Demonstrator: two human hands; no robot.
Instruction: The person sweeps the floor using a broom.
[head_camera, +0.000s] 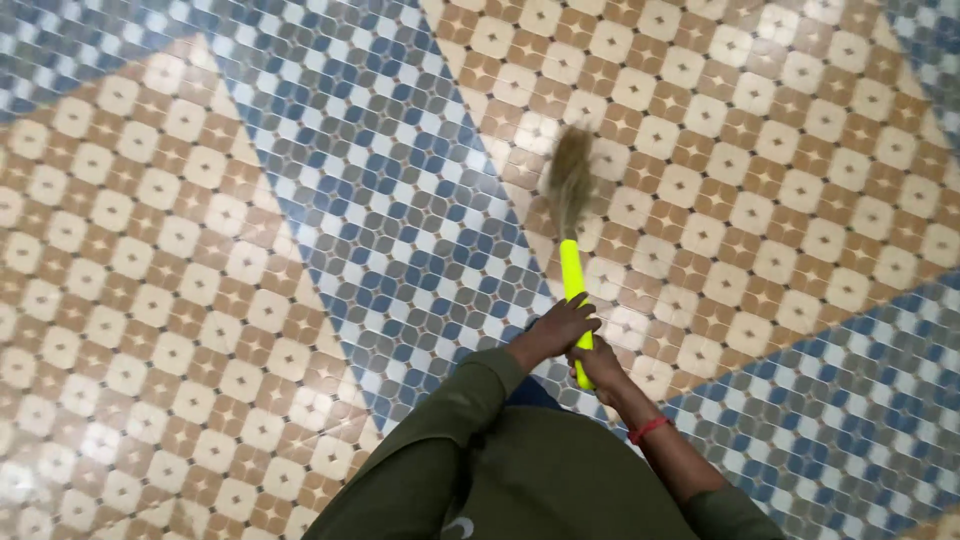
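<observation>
Clothing: an olive-green top (540, 480) fills the near bottom edge, one sleeve (450, 410) stretched forward on the left.
Wrist: a red band (648, 430) circles the right wrist.
Right hand: the right hand (600, 365) is wrapped shut around the lower end of the broom handle.
Left hand: the left hand (556, 328) sits just above it, fingers curled over the same handle, touching the other hand.
Broom: the neon-yellow handle (572, 275) rises away from the hands; its straw bristles (570, 185) are blurred, over the floor.
Floor: patterned tiles (200, 250), tan and blue bands, shiny, spread all round.
</observation>
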